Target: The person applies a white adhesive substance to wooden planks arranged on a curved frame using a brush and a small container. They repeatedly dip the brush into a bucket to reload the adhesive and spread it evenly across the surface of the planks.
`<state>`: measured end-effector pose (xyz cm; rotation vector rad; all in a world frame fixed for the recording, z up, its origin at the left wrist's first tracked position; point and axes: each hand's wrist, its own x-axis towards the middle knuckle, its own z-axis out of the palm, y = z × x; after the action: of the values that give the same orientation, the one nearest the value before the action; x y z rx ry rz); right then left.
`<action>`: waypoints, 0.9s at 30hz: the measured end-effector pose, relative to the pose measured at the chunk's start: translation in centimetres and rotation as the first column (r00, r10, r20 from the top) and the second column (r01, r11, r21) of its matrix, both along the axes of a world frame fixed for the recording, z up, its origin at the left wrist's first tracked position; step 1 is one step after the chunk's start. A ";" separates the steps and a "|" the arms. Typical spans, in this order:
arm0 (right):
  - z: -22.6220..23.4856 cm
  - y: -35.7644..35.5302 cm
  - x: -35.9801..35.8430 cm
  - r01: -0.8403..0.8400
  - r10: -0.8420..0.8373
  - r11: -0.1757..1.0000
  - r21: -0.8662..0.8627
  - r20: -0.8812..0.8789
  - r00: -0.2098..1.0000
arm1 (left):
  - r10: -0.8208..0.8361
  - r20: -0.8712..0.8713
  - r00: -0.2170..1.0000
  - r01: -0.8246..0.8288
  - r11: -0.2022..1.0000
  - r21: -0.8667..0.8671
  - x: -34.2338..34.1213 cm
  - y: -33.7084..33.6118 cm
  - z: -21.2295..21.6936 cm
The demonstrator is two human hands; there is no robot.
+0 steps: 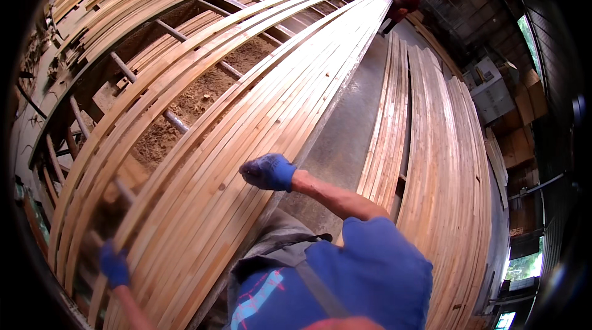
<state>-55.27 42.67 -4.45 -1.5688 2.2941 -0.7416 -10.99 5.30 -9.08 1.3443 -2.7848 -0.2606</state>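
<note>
Sawmill bench | I watch the blue-gloved right hand [268, 171] curl closed on the long pale wooden slats [246, 163] | left hand [115, 265] (blurred) grips the stack's edge, I judge | risk: slats sliding, pinching fingers.

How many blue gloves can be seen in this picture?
2. The right hand wears one, resting on the wooden strips. The left hand wears the other, at the lower left on the strips.

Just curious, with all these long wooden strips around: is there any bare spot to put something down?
The grey floor strip between the slat bed and the slat stack is bare. Sawdust gaps between rollers are open. Both gloved hands rest on crowded slats.
</note>
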 end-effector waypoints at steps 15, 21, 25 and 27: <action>-2.6 9.1 -24.2 0.733 -0.637 0.665 0.145 -0.401 0.658 | -0.044 0.120 0.992 0.049 0.998 -0.045 1.8 -1.3 -3.3; -8.4 11.3 -21.3 0.768 -0.654 0.622 0.152 -0.440 0.616 | 0.103 0.172 0.980 -0.119 0.989 0.088 -1.8 -0.9 -2.1; -10.7 12.1 -21.8 0.693 -0.654 0.721 0.017 -0.315 0.688 | 0.047 0.582 0.812 0.078 0.979 -0.187 -4.4 -0.9 1.4; -12.5 13.6 -21.6 0.583 -0.597 0.802 -0.134 -0.236 0.767 | 0.160 0.674 0.721 0.072 0.950 -0.303 -13.2 4.8 2.1</action>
<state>-76.84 56.27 -16.97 -0.9834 3.0516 -0.7585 -24.15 10.10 -6.94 1.6761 -3.1198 0.8455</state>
